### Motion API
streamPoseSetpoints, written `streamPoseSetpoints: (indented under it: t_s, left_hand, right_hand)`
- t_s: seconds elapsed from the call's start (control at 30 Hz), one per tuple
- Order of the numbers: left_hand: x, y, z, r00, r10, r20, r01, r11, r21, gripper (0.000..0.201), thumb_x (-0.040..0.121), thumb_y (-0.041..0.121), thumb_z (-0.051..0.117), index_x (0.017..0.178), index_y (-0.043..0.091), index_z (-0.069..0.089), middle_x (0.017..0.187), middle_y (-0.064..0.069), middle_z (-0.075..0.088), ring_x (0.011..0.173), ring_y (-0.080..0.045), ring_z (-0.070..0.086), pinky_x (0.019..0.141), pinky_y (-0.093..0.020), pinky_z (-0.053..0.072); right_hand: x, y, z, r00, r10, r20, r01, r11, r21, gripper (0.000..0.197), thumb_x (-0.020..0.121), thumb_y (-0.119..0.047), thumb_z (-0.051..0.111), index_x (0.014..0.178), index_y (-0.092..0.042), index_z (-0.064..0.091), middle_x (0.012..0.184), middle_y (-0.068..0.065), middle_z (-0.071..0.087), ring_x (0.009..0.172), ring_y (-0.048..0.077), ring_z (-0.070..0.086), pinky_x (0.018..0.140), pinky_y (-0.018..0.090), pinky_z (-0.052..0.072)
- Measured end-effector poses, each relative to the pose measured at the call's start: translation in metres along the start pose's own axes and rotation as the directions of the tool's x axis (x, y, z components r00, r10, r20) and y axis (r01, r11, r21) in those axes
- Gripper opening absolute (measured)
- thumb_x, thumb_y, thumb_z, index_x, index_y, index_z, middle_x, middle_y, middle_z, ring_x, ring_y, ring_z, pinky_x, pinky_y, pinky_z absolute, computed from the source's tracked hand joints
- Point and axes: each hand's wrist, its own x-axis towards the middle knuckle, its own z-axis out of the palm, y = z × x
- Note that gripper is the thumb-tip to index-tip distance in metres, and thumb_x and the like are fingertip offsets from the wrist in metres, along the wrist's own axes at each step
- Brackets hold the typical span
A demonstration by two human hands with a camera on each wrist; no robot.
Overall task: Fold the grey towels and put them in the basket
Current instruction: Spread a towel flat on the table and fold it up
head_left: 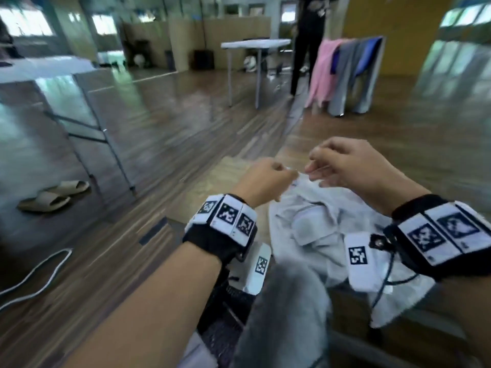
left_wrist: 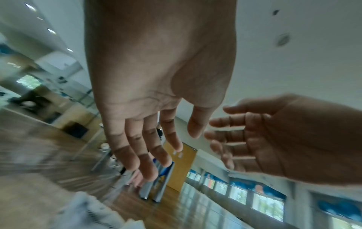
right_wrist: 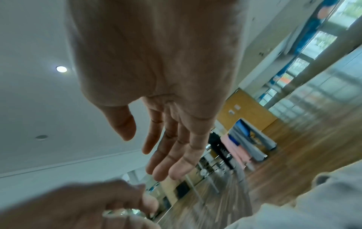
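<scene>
A pale grey towel (head_left: 313, 229) lies crumpled on a low surface in front of me. It also shows in the left wrist view (left_wrist: 84, 213) and the right wrist view (right_wrist: 313, 201). Both hands hover close together over its far edge. In the wrist views my left hand (left_wrist: 186, 139) has loosely bent fingers with nothing between them. My right hand (right_wrist: 137, 144) has straight fingers, thumb apart, and is empty. From the head, the left hand (head_left: 287, 173) and right hand (head_left: 313, 166) look bent at the towel's edge. A darker grey cloth (head_left: 287, 314) lies blurred in the foreground. I see no basket clearly.
A folding table (head_left: 39, 67) stands at the left with slippers (head_left: 53, 195) and a white cable (head_left: 34, 277) on the wooden floor. Farther back are another table (head_left: 255, 43), a standing person (head_left: 308, 35) and a rack (head_left: 345, 70) hung with pink, grey and blue cloths.
</scene>
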Motion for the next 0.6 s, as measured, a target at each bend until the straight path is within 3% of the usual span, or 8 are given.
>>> streamPoseSetpoints:
  t_s: [0.13, 0.2, 0.27, 0.37, 0.43, 0.53, 0.57, 0.6]
  left_hand:
    - [0.027, 0.054, 0.065, 0.977, 0.102, 0.189, -0.117, 0.990, 0.073, 0.034, 0.086, 0.035, 0.061, 0.084, 0.003, 0.069, 0.083, -0.019, 0.072, 0.048, -0.016, 0.062, 0.053, -0.026, 0.049]
    - [0.037, 0.067, 0.101, 0.953, 0.115, 0.279, -0.154, 0.981, 0.121, 0.025, 0.088, 0.035, 0.059, 0.084, 0.011, 0.064, 0.078, -0.017, 0.065, 0.051, -0.019, 0.061, 0.054, -0.026, 0.047]
    - [0.045, 0.071, 0.138, 0.929, 0.110, 0.353, -0.171, 0.974, 0.148, 0.020, 0.089, 0.032, 0.059, 0.080, 0.014, 0.056, 0.076, -0.012, 0.054, 0.055, -0.022, 0.058, 0.054, -0.026, 0.043]
    - [0.058, 0.065, 0.188, 0.889, 0.103, 0.446, -0.220, 0.951, 0.219, 0.029, 0.091, 0.026, 0.058, 0.069, 0.008, 0.050, 0.069, -0.011, 0.051, 0.055, -0.024, 0.052, 0.047, -0.023, 0.042]
    - [0.067, 0.056, 0.217, 0.860, 0.078, 0.504, -0.234, 0.938, 0.255, 0.037, 0.091, 0.022, 0.057, 0.059, 0.012, 0.043, 0.055, -0.002, 0.047, 0.049, -0.016, 0.046, 0.050, -0.025, 0.041]
    - [0.081, 0.040, 0.251, 0.826, 0.090, 0.557, -0.300, 0.906, 0.298, 0.045, 0.088, 0.013, 0.058, 0.047, 0.015, 0.040, 0.036, 0.009, 0.043, 0.041, -0.006, 0.040, 0.053, -0.024, 0.036]
    - [0.086, 0.034, 0.262, 0.813, 0.099, 0.574, -0.334, 0.886, 0.321, 0.041, 0.087, 0.013, 0.058, 0.048, 0.015, 0.046, 0.045, 0.011, 0.053, 0.051, -0.004, 0.045, 0.059, -0.027, 0.042]
    - [0.091, 0.028, 0.271, 0.803, 0.094, 0.589, -0.363, 0.861, 0.356, 0.033, 0.086, 0.014, 0.058, 0.054, 0.013, 0.055, 0.067, 0.007, 0.066, 0.070, -0.012, 0.054, 0.073, -0.034, 0.048]
  right_hand:
    - [-0.028, 0.047, -0.082, 0.978, 0.093, -0.188, -0.096, 0.995, -0.007, 0.013, 0.098, -0.018, 0.061, 0.089, -0.011, 0.066, 0.078, 0.005, 0.076, 0.065, 0.015, 0.067, 0.059, 0.027, 0.053]
    - [-0.042, 0.077, -0.120, 0.946, 0.174, -0.274, -0.168, 0.985, 0.045, 0.014, 0.098, -0.018, 0.061, 0.089, -0.010, 0.067, 0.078, 0.007, 0.075, 0.061, 0.015, 0.067, 0.059, 0.028, 0.052]
    - [-0.057, 0.105, -0.151, 0.898, 0.281, -0.338, -0.259, 0.960, 0.110, 0.016, 0.098, -0.019, 0.061, 0.091, -0.007, 0.068, 0.081, 0.010, 0.074, 0.062, 0.018, 0.067, 0.059, 0.029, 0.051]
    - [-0.076, 0.146, -0.183, 0.836, 0.378, -0.398, -0.366, 0.924, 0.109, 0.014, 0.099, -0.016, 0.059, 0.090, -0.006, 0.066, 0.080, 0.009, 0.072, 0.059, 0.018, 0.063, 0.048, 0.021, 0.049]
    - [-0.082, 0.172, -0.195, 0.820, 0.400, -0.410, -0.411, 0.909, 0.066, 0.013, 0.099, -0.015, 0.058, 0.090, -0.007, 0.064, 0.080, 0.006, 0.071, 0.058, 0.016, 0.063, 0.043, 0.018, 0.045]
    - [-0.082, 0.204, -0.204, 0.827, 0.404, -0.392, -0.445, 0.895, -0.015, 0.016, 0.101, -0.017, 0.057, 0.087, -0.010, 0.061, 0.086, 0.007, 0.071, 0.063, 0.016, 0.062, 0.047, 0.019, 0.045]
    - [-0.080, 0.213, -0.206, 0.833, 0.397, -0.385, -0.451, 0.891, -0.058, 0.016, 0.101, -0.018, 0.058, 0.087, -0.010, 0.061, 0.087, 0.007, 0.071, 0.065, 0.017, 0.062, 0.050, 0.021, 0.046]
    - [-0.079, 0.221, -0.207, 0.843, 0.384, -0.378, -0.451, 0.887, -0.105, 0.016, 0.100, -0.019, 0.059, 0.087, -0.010, 0.061, 0.088, 0.008, 0.071, 0.066, 0.017, 0.062, 0.052, 0.023, 0.047]
